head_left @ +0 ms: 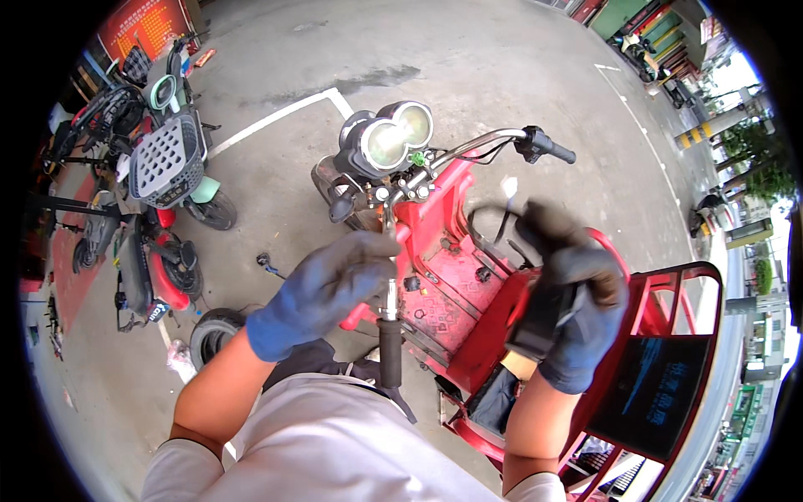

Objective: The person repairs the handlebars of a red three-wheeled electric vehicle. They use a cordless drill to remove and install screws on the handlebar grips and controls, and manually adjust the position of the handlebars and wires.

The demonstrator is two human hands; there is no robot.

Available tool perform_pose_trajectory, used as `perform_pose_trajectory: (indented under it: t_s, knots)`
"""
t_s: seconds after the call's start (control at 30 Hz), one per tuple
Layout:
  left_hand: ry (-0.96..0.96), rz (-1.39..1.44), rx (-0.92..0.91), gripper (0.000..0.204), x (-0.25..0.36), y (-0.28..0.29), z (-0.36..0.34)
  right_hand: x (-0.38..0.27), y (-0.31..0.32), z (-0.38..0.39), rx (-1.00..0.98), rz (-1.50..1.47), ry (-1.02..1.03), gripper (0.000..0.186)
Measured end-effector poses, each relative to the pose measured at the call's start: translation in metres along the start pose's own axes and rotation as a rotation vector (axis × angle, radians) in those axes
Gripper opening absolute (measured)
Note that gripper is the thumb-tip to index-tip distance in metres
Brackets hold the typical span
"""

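Both my hands wear blue gloves with dark grey palms. My left hand [335, 280] is beside the bare metal of the left handlebar [391, 297], fingers curled and tips pressed together. Whatever they pinch, if anything, is hidden. On the right, my right hand [590, 293] is raised over the red seat area, closed around a black blocky object [539, 322]. Motion smears the fingers and a dark shape above them. Ahead stands a red three-wheeler with a round twin gauge cluster [393, 138] and a black right grip [552, 149]. The left black grip [390, 356] points toward me.
The red footwell [447, 301] holds small dark parts. A metal-framed passenger seat with a dark panel [648, 393] stands at right. Parked scooters, one with a grey basket [167, 163], line the left. A loose tyre [217, 335] lies on the concrete floor near my left arm.
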State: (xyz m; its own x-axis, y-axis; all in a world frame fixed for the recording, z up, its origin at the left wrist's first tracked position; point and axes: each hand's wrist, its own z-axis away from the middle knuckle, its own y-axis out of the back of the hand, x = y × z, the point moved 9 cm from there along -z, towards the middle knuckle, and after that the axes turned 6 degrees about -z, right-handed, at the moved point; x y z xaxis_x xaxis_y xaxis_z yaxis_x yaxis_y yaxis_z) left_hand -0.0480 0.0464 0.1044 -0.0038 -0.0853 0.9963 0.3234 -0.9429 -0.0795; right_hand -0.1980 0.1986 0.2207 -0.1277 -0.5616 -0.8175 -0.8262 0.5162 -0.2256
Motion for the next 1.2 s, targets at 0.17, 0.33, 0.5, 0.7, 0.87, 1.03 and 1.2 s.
perform_pose_trajectory:
  t_s: [0.17,0.33,0.5,0.7,0.87,1.03,1.2]
  knots:
    - [-0.204,0.645,-0.393,0.079,0.097,0.008,0.018,-0.042,-0.158,-0.055,-0.336,0.275,0.473,0.021]
    - [-0.144,0.640,-0.397,0.092,0.069,0.076,0.053,0.041,-0.231,-0.041,-0.718,0.479,0.275,0.026]
    - [-0.051,0.625,-0.363,0.072,0.027,0.112,0.061,0.098,-0.235,-0.016,-0.702,0.894,0.124,0.046]
    - [0.001,0.348,-0.226,0.064,0.017,0.133,0.043,0.077,-0.214,-0.011,-0.490,0.731,-0.254,0.060]
    - [-0.273,-0.040,-0.207,0.068,0.077,0.112,0.012,0.067,-0.221,-0.016,-0.553,1.115,-0.257,0.066]
    - [-0.385,0.040,-0.143,0.048,0.094,0.104,-0.001,0.023,-0.070,-0.022,0.401,0.665,-0.277,0.052]
    - [-0.126,-0.108,-0.486,0.029,-0.003,0.069,0.027,0.094,0.033,0.109,0.688,0.533,-0.575,0.050]
